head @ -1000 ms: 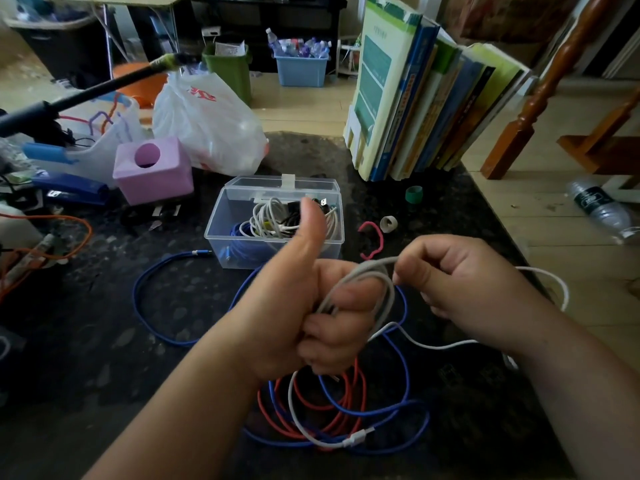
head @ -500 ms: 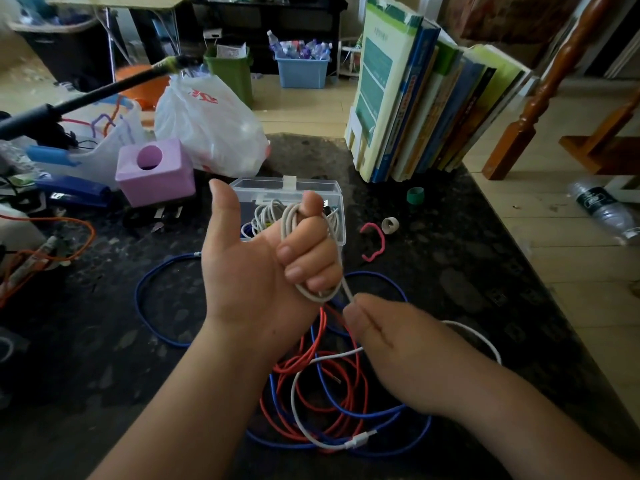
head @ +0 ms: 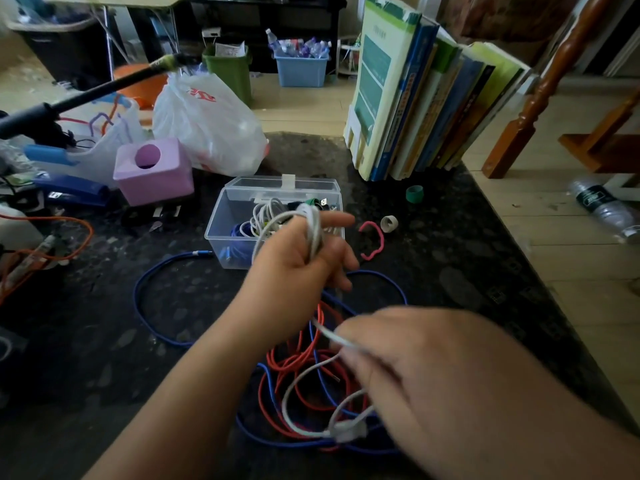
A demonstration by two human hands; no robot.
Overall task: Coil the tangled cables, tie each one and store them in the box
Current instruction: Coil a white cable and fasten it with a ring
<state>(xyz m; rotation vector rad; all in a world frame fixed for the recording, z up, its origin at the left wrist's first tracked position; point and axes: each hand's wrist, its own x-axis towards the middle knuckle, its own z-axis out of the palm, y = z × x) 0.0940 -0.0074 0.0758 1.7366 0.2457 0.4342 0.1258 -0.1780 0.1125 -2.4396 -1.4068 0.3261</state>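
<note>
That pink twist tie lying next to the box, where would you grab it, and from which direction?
Pinch the pink tie at the middle of its curved back, coming straight down from above. It lies flat on the table in an open C shape, apart from the box and the small white ring, so there is room on both sides for fingertips.

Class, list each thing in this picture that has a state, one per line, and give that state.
clear box: lid open, coiled cables inside
white cable: partly looped round the left hand, rest loose
left hand: holds the white loops
right hand: blurred, holds the white cable's loose run
red cable: tangled on table
blue cable: uncoiled on table
</note>
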